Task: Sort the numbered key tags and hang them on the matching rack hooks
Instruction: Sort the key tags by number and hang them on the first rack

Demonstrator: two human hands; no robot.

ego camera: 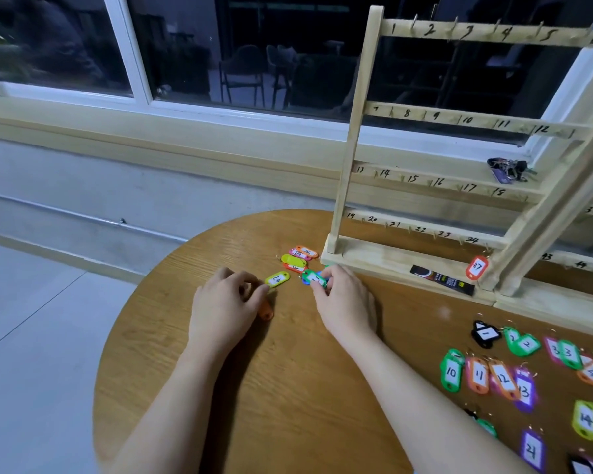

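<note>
While your right hand (343, 299) fingers pinch the green tag (314, 278) on the tabletop (288, 388) and left hand (225, 302) fingers curl over the orange tag (266, 311), read each no. before placing w/ sorted rows.

Round wooden table (288, 388), light oak grain, set close to a pale grey wall (151, 172). Above the wall a long cream sill (151, 131) and a white-framed window (131, 63) — glass dark, night outside or an unlit space beyond. Through the panes, dim shapes of chairs (242, 75). Floor (24, 319) of large pale tiles, thin joint lines. A slim metal pipe (117, 222) runs along the wall base. Light is indoor, soft, slightly dull.
</note>
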